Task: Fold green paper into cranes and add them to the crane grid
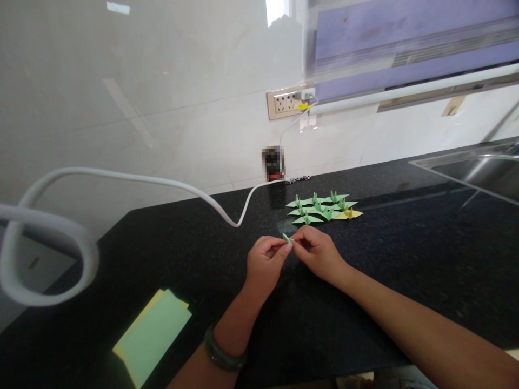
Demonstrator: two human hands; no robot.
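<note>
We are at a black speckled countertop (405,254) that runs along a pale tiled wall (162,81), with a wall socket (284,102) above and a steel sink (478,167) off to the right. A white cable (162,181) loops in from the left and runs across the counter to a small dark device (272,165) by the wall (too blurred to name).

Our left hand (265,259) and right hand (318,251) meet just above the counter, near its middle. Both pinch a small green paper piece (287,238) between thumb and fingertips, with the other fingers curled in. It is already folded narrow, and its tip pokes out to the left of the pinch. Just beyond our hands lies a cluster of finished green paper cranes (320,208), with one yellow crane (349,214) at its right edge. A stack of green and yellow paper sheets (152,335) sits well apart at the lower left, near our left wrist and its dark wristband (223,354).

We judge the work in hand to be a fine fold on a small piece. To do it well, we should keep the pinches close together so the paper cannot twist. We should line up the edges before pressing, then run a fingernail along the crease to set it sharp. Resting the piece on the counter would steady it. We should also keep our hands short of the cranes, so that we do not nudge them.
</note>
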